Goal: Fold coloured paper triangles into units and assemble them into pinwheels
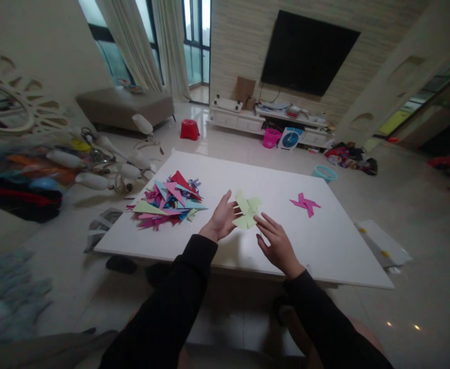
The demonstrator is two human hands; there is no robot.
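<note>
A pink pinwheel (305, 204) lies shaped on the table (336, 246), well apart from the folded-paper heap (167, 205), while a green pinwheel (249, 209), seemingly formed, is between the open left hand (220, 218) and the right hand (281, 247), whose grip I cannot tell.

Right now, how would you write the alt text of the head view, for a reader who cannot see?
A left hand and a right hand flank light green folded paper over a white table, with a colourful paper heap to the left and a pink pinwheel to the right.
</note>
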